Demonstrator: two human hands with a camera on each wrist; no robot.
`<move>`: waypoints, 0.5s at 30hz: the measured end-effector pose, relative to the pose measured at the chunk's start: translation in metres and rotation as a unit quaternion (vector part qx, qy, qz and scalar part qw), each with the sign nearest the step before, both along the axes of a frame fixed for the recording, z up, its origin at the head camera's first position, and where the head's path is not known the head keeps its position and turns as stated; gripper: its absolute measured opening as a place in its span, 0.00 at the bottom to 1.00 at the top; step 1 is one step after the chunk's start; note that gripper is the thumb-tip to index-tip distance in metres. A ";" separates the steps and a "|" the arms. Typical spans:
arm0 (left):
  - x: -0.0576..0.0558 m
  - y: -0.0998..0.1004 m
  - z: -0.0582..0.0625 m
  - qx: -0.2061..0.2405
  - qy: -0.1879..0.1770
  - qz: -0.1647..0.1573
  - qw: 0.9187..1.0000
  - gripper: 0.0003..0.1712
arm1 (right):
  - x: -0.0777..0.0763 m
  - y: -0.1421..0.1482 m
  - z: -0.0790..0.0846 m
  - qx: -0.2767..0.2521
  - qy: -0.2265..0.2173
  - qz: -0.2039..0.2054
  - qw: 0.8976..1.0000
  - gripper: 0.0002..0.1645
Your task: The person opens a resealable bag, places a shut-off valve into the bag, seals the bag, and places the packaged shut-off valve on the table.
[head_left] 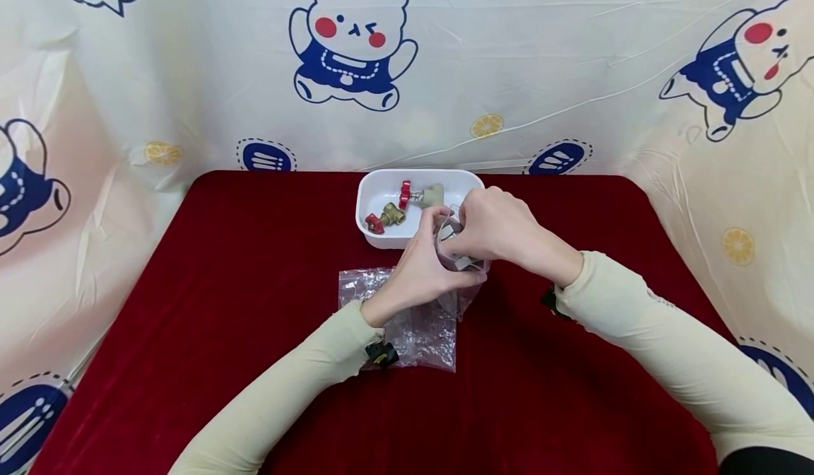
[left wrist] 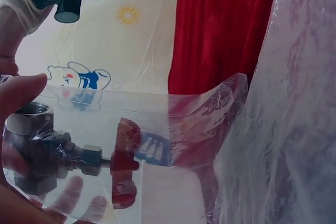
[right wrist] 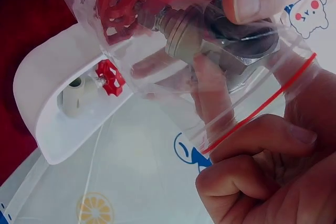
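A metal valve (left wrist: 37, 156) with a red handwheel (left wrist: 125, 163) is inside a clear plastic zip bag (right wrist: 157, 85). My left hand (head_left: 422, 266) grips the bag around the valve's body, thumb near the mouth and other fingers behind the film. From above, my right hand (head_left: 499, 227) reaches into the bag's mouth, where a red zip strip (right wrist: 262, 108) runs. One right finger (right wrist: 215, 90) lies against the valve body; others are curled outside the strip. The handwheel points toward the bag's bottom. The right thumb is hidden.
Just beyond my hands stands a white tray (head_left: 364, 210) holding a brass valve (head_left: 393, 215) and a pale valve (head_left: 432, 196), both red-handled. Clear flat bags (head_left: 422, 341) lie below my left forearm on the red cloth (head_left: 254, 305). A printed curtain (head_left: 445, 51) hangs behind.
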State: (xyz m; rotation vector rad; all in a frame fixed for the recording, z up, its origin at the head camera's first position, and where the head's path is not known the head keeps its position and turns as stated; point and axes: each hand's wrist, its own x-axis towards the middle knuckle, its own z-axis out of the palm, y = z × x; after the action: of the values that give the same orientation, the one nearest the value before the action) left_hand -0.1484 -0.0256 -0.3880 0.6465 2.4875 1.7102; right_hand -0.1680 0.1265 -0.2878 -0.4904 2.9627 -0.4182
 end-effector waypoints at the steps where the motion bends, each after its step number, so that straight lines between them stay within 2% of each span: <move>1: 0.000 0.000 0.000 0.000 0.001 -0.001 1.000 0.59 | -0.001 0.000 -0.001 0.001 0.000 0.001 1.000 0.25; 6: -0.002 0.000 0.001 -0.002 0.004 -0.007 1.000 0.60 | -0.002 -0.002 -0.003 0.003 0.000 0.003 1.000 0.24; 15: -0.005 -0.001 0.000 0.004 0.011 -0.026 1.000 0.53 | -0.001 -0.006 -0.008 0.009 0.002 -0.001 1.000 0.20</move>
State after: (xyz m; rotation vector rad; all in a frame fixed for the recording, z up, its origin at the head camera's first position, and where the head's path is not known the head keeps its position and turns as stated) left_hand -0.1529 -0.0267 -0.3880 0.7281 2.4561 1.7056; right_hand -0.1694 0.1209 -0.2958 -0.4860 2.9681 -0.3903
